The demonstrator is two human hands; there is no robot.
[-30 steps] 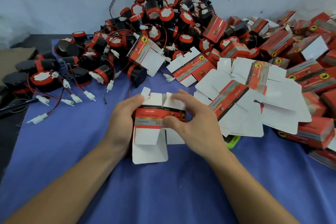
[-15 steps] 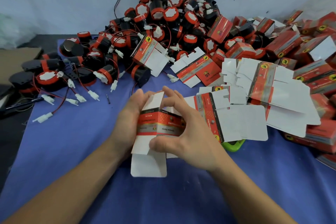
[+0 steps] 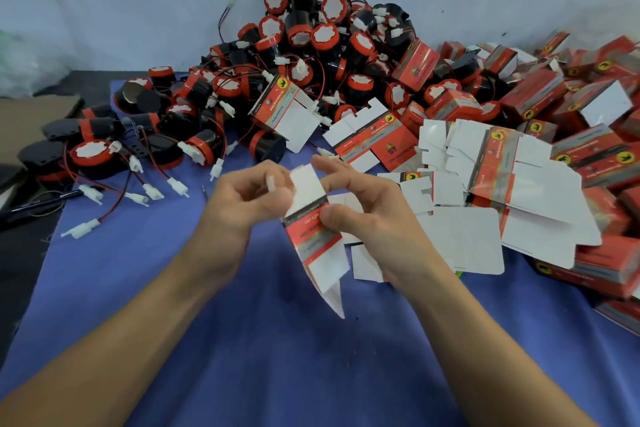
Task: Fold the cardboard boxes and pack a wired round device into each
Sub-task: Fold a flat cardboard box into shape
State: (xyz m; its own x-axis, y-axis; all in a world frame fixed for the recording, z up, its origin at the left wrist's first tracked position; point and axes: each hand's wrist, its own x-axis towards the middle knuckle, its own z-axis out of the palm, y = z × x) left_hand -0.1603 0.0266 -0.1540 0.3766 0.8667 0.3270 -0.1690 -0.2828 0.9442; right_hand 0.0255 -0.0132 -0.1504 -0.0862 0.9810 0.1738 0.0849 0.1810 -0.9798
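I hold a half-opened red and white cardboard box point(image 3: 313, 236) upright above the blue cloth, its white flaps hanging down and pointing up. My right hand point(image 3: 363, 215) grips the box's printed side with thumb on the front. My left hand point(image 3: 249, 198) touches the box's upper left flap with curled fingers. A big heap of round black and red wired devices point(image 3: 311, 55) with white plugs lies behind my hands. Flat unfolded boxes point(image 3: 485, 184) are spread to the right.
Folded red boxes point(image 3: 588, 107) pile up at the far right. Loose devices with red wires and white connectors point(image 3: 145, 191) lie at the left on the blue cloth point(image 3: 242, 340). A pale wall stands behind; a brown cardboard sheet point(image 3: 31, 118) lies at far left.
The box has been lifted off the cloth, turned upright and opened out from flat. My hands rose with it and my left hand shifted to the top flap.
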